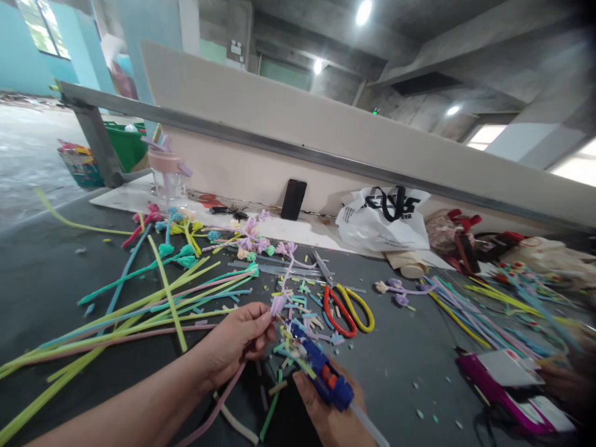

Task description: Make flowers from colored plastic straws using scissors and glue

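My left hand [237, 341] pinches a small purple pipe-cleaner flower [278, 304], whose pale pink stem trails down toward me. My right hand [333, 419] grips a blue glue gun [321, 372] with an orange trigger. Its nozzle points up-left at the base of the flower, close to my left fingertips. Both hands hover over a dark table [400, 372] strewn with short cut pieces.
Red and yellow scissors [347, 304] lie just beyond the glue gun. Long yellow, green, pink and blue pipe cleaners [153, 304] fan out left, finished flowers [186, 236] behind them. A phone [293, 198], white bag [384, 217] and pink bottle [167, 174] stand by the partition. A magenta box [503, 388] sits at the right.
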`<state>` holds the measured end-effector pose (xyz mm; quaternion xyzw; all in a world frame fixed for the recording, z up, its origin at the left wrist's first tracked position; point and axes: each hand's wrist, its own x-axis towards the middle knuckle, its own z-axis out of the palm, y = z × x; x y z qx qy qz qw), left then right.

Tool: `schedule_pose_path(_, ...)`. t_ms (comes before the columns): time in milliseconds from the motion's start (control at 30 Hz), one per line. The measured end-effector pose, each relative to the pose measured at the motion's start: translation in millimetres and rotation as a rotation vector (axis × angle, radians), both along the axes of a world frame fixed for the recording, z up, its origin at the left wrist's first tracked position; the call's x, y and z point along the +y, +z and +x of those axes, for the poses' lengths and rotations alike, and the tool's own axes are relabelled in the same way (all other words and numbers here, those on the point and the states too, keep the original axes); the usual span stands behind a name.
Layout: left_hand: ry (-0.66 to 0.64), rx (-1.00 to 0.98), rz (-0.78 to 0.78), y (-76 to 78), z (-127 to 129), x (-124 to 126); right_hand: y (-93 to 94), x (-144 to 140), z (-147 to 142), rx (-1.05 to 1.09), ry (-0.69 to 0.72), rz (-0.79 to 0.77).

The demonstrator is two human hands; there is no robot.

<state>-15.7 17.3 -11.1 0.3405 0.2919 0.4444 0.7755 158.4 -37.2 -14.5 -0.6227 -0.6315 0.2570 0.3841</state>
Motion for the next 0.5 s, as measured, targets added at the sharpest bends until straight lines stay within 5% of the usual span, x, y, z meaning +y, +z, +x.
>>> schedule_pose_path(500,-0.026,-0.024,0.02,-5.3,-1.7,1.3,2.8,0.4,7.9,-0.054,0.037,0.078)
